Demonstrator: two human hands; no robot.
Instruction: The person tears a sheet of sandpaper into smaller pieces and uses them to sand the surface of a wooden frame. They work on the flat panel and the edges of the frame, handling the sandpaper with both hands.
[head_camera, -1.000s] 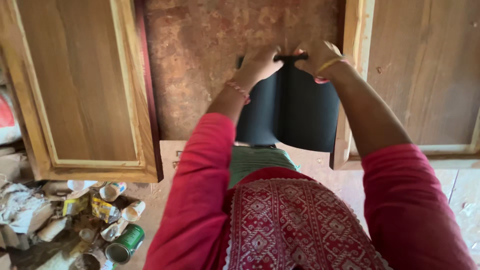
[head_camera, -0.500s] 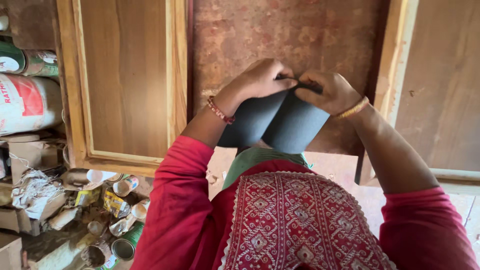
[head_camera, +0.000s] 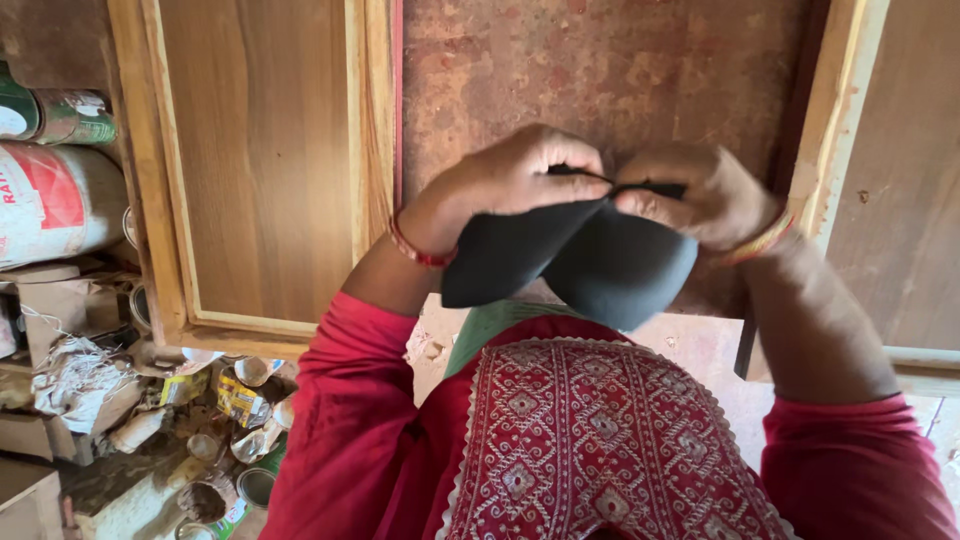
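Observation:
I hold a dark grey flexible sheet (head_camera: 600, 265) in front of my chest, bent so that it bulges into two curved lobes. My left hand (head_camera: 520, 180) pinches its top edge from the left. My right hand (head_camera: 695, 195) pinches the same edge from the right, and the two hands almost touch. A red thread bracelet sits on my left wrist and a gold bangle on my right. My red sleeves and a red patterned cloth fill the lower part of the view.
A wooden panelled door (head_camera: 260, 170) stands at the left and another wooden panel (head_camera: 900, 170) at the right, with a rough reddish board (head_camera: 600, 70) between them. Several tins and scraps (head_camera: 230, 430) litter the floor at lower left. A white sack (head_camera: 50, 200) lies at far left.
My hands have come closer together, so the flat hanging sheet has folded and bulged into curves. The view has shifted right and nearer to the hands.

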